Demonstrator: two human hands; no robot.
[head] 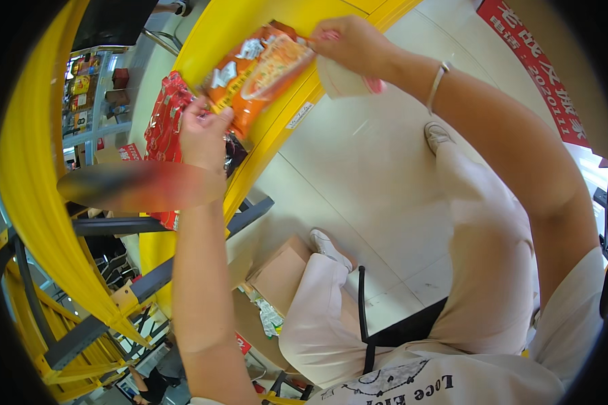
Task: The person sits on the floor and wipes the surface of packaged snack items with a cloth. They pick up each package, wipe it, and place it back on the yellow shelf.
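An orange packet (261, 76) bearing writing and a picture of noodles is stretched between my two hands above a yellow metal shelf (314, 15). My left hand (205, 129) pinches its lower left edge between thumb and fingers. With closed fingers, my right hand (352, 43) grips its upper right corner. Below that hand is a white item (342, 78) with a pink edge; how it is held is hidden. Red glossy packets (164, 124) lie on the shelf beside my left hand, partly covered by my wrist. A dark shiny packet (235, 152) shows under the orange one.
Yellow rack beams (28, 167) and dark crossbars (114, 226) stand at left. An opened cardboard box (278, 271) with a packet (269, 319) is on the floor by my foot. A red printed strip (537, 71) lies at upper right. Another person (154, 385) is at lower left.
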